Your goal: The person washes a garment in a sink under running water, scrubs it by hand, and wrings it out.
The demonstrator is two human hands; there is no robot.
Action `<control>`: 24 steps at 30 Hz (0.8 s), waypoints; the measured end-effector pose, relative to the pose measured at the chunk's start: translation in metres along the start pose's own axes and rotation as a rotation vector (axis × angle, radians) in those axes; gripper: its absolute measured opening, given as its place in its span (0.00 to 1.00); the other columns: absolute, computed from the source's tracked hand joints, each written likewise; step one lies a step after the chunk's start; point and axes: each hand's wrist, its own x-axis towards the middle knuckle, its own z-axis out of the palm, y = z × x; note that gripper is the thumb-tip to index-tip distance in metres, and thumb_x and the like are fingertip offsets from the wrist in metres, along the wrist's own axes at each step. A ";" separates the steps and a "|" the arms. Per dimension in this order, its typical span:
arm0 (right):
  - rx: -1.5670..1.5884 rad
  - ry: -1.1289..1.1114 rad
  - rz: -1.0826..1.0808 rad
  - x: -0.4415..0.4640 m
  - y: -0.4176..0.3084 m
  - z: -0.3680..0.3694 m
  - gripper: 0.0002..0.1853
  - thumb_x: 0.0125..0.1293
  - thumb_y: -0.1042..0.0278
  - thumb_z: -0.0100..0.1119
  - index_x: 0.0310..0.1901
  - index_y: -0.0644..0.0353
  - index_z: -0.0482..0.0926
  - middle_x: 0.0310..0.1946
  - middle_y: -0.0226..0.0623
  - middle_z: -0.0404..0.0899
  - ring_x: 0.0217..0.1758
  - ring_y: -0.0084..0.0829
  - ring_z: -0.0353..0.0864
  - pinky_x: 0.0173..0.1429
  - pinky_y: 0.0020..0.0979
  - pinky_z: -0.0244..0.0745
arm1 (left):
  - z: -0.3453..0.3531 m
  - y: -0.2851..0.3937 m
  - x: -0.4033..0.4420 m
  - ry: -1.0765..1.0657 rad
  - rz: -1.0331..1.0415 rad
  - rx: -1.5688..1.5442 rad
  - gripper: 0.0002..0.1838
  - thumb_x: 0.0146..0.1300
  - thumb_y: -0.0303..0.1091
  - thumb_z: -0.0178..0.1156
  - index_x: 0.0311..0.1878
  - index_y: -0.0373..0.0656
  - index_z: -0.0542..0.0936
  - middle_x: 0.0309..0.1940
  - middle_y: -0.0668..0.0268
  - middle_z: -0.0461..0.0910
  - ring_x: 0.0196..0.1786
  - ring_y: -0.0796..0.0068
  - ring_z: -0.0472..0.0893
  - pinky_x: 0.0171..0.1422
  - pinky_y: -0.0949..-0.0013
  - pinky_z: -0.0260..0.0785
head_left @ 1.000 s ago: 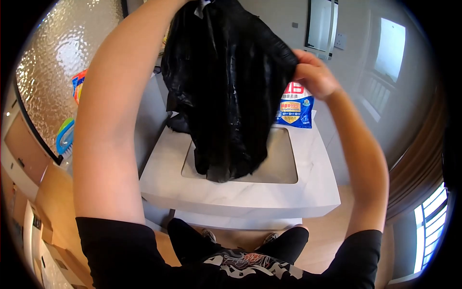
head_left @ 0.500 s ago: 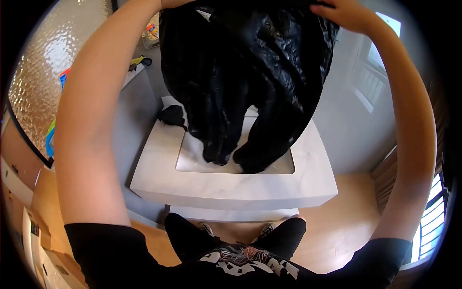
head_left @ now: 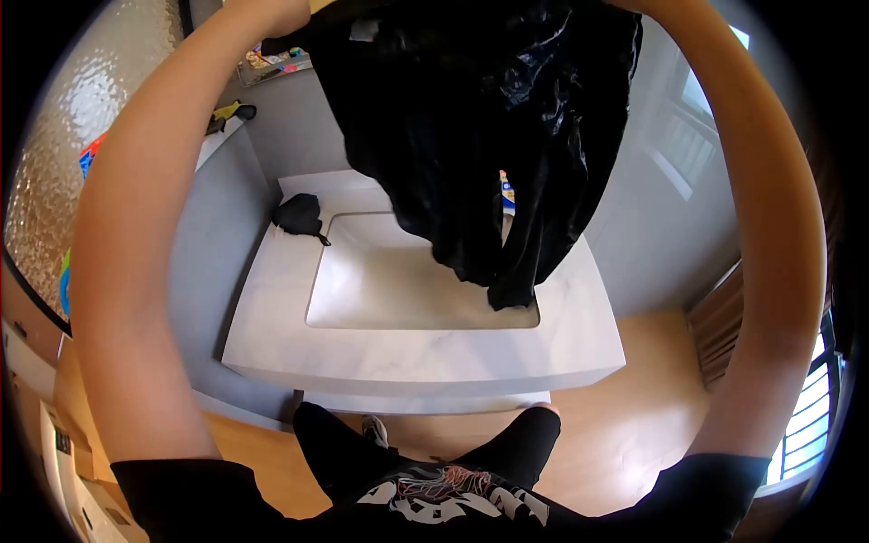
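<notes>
A large, shiny black garment or sheet (head_left: 471, 127) hangs stretched between my raised arms, its lower end dangling over the right part of the white sink basin (head_left: 380, 281). At the top left my left hand (head_left: 288, 16) grips its upper left corner, with the fingers partly cut off by the frame edge. My right hand (head_left: 634, 4) is at its upper right corner, almost wholly beyond the top edge, so its fingers are hidden. A small black bundle (head_left: 299, 215) lies on the counter left of the basin.
The white marble-look counter (head_left: 425, 359) surrounds the basin. Behind the black material shows part of a blue and white packet (head_left: 507, 192). A ledge (head_left: 220, 145) with yellow and black items runs along the left wall; textured glass stands farther left.
Both hands have risen toward the top edge and spread apart, widening the black material. Its lower end has swung right, uncovering more of the basin and the small black bundle.
</notes>
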 end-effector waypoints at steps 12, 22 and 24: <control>0.231 0.298 -0.319 0.059 0.000 0.017 0.18 0.61 0.75 0.54 0.54 0.61 0.71 0.50 0.45 0.79 0.57 0.45 0.78 0.60 0.40 0.73 | 0.082 0.032 0.035 -0.910 0.251 -1.658 0.36 0.48 0.26 0.64 0.66 0.39 0.71 0.57 0.63 0.78 0.58 0.69 0.78 0.62 0.62 0.72; 0.181 0.373 -0.390 0.103 0.061 0.005 0.18 0.54 0.62 0.63 0.45 0.58 0.73 0.42 0.41 0.78 0.40 0.41 0.80 0.48 0.43 0.71 | 0.022 0.092 0.034 -0.433 -0.114 -1.600 0.27 0.58 0.15 0.53 0.64 0.36 0.71 0.53 0.62 0.80 0.55 0.72 0.79 0.65 0.67 0.68; -0.014 0.359 -0.373 0.107 0.079 0.011 0.20 0.60 0.68 0.60 0.55 0.55 0.72 0.46 0.36 0.76 0.43 0.34 0.74 0.53 0.42 0.65 | -0.021 0.066 0.046 -0.528 0.031 -1.314 0.28 0.53 0.14 0.49 0.60 0.35 0.73 0.48 0.61 0.81 0.56 0.68 0.78 0.64 0.68 0.68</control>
